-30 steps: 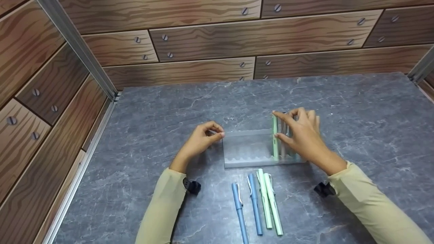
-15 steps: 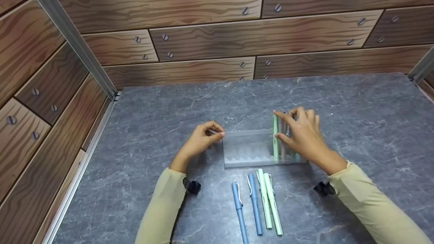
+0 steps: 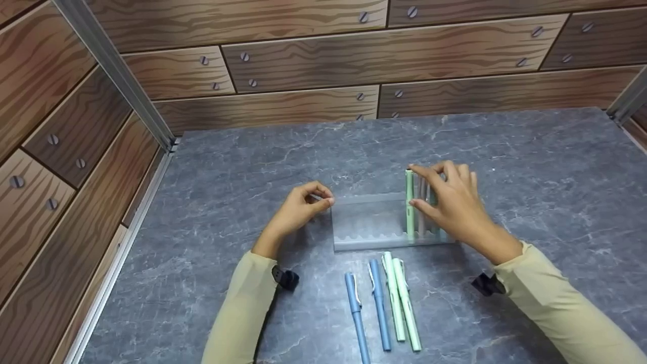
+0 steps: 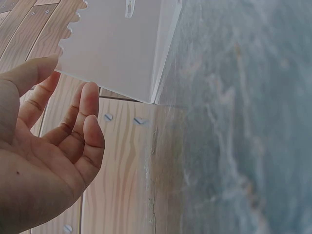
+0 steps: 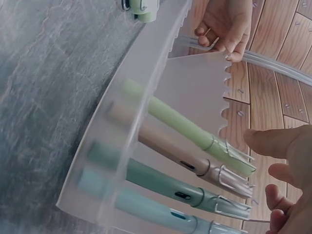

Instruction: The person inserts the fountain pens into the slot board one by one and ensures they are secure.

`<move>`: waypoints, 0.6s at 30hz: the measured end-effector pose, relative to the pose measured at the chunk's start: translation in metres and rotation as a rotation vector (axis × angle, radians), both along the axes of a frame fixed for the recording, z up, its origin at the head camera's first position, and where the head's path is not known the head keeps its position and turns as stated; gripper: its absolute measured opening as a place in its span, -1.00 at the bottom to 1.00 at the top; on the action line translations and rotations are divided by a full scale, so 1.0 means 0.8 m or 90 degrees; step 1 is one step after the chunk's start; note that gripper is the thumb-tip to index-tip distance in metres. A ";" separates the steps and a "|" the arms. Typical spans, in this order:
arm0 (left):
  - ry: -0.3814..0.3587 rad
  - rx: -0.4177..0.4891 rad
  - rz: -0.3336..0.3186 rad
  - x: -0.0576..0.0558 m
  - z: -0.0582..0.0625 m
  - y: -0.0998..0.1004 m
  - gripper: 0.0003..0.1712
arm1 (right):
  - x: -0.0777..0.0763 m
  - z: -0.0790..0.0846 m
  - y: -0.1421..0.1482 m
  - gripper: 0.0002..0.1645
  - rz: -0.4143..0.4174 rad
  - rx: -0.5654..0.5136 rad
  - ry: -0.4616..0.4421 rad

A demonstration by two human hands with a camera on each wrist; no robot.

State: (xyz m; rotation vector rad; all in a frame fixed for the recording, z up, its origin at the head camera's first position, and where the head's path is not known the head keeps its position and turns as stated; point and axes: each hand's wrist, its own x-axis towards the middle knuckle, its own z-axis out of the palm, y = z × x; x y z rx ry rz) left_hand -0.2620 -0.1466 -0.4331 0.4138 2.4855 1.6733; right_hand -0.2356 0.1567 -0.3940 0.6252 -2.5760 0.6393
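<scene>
On the grey marbled bench [image 3: 252, 167], a frosted, see-through rack [image 3: 369, 217] with scalloped edges stood between the person's hands. The right hand [image 3: 452, 199], loosely spread and gripping nothing, hovered just beside the light green pen [image 3: 410, 210], which leaned in the rack, its cap and metal clip uppermost. The left hand [image 3: 302, 208] pinched the rack's upper left corner, its other fingers slightly bent. Beyond the light green pen stood a beige pen [image 5: 170, 153], a dark green pen [image 5: 165, 184] and a pale blue pen [image 5: 151, 213]; two blue pens [image 3: 378, 306] and two mint pens [image 3: 396, 303] lay loose in front.
</scene>
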 end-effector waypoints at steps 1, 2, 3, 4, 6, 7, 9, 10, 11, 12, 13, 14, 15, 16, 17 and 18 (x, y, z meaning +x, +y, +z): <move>0.000 0.000 0.000 0.000 0.000 0.000 -0.86 | 0.001 0.001 0.000 -0.17 0.000 -0.001 0.001; 0.000 -0.001 0.000 0.000 0.000 0.000 -0.86 | 0.003 0.002 0.000 -0.17 0.000 -0.003 0.003; 0.000 -0.001 0.000 0.000 0.000 0.000 -0.85 | 0.004 0.002 0.000 -0.18 0.001 -0.006 0.003; -0.001 -0.001 0.000 0.000 0.001 0.000 -0.85 | 0.006 0.003 0.000 -0.18 0.003 -0.007 0.003; -0.001 -0.002 0.000 0.000 0.000 -0.001 -0.85 | 0.009 0.004 0.000 -0.20 0.008 -0.009 0.005; -0.002 -0.003 0.000 0.000 0.000 -0.001 -0.85 | 0.010 0.004 0.000 -0.20 0.011 -0.010 0.006; -0.004 -0.004 0.000 -0.001 0.000 -0.001 -0.85 | 0.014 0.005 -0.001 -0.21 0.018 -0.010 0.007; -0.005 -0.003 0.000 -0.001 -0.001 -0.001 -0.85 | 0.016 0.005 -0.001 -0.21 0.021 -0.010 0.008; -0.005 -0.004 0.000 -0.001 -0.001 -0.001 -0.85 | 0.018 0.005 -0.001 -0.21 0.025 -0.011 0.009; -0.005 -0.004 -0.001 -0.001 -0.001 -0.001 -0.84 | 0.020 0.005 -0.001 -0.22 0.029 -0.013 0.009; -0.005 -0.003 -0.002 -0.001 -0.001 -0.001 -0.84 | 0.023 0.005 -0.001 -0.22 0.032 -0.015 0.009; -0.004 -0.002 -0.003 -0.001 -0.001 -0.001 -0.84 | 0.025 0.004 -0.002 -0.22 0.036 -0.018 0.008; -0.004 -0.002 -0.003 0.000 -0.001 0.000 -0.84 | 0.027 0.004 -0.002 -0.23 0.041 -0.021 0.007; -0.003 -0.002 -0.003 0.000 -0.001 0.000 -0.84 | 0.029 0.003 -0.002 -0.23 0.045 -0.024 0.005; -0.001 -0.003 -0.004 0.000 0.000 0.000 -0.84 | 0.031 0.002 -0.002 -0.23 0.050 -0.025 0.004; 0.000 -0.002 -0.004 0.000 0.000 0.000 -0.85 | 0.033 0.002 -0.002 -0.23 0.054 -0.027 0.001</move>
